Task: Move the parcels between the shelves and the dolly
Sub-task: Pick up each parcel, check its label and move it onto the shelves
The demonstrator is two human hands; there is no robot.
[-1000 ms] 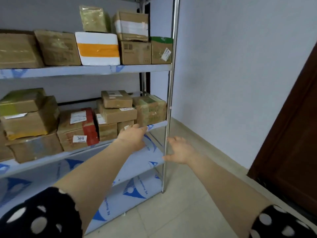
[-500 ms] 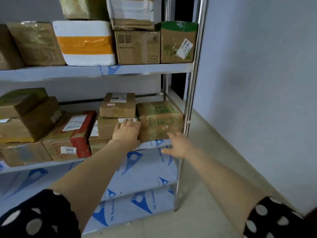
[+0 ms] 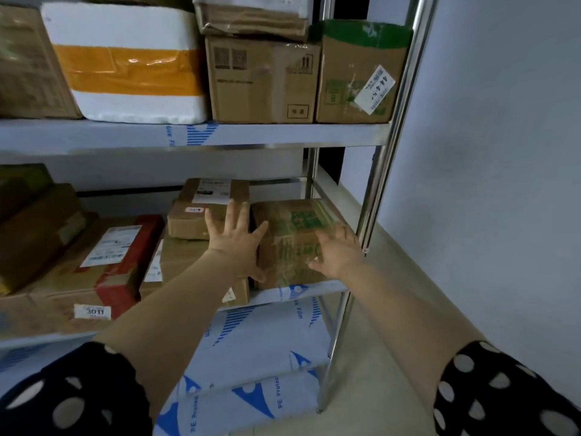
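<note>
Hands wide open, gripping nothing: left hand (image 3: 235, 243) and right hand (image 3: 338, 254) bracket the green-printed parcel (image 3: 292, 225) at the shelf (image 3: 314, 291) end, probably for a two-sided lift.

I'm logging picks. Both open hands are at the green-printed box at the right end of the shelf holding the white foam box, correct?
Wrong shelf. In the head view the left hand and right hand, both open, are at the green-printed box at the right end of the middle shelf, one level below the upper shelf holding the white foam box.
</note>
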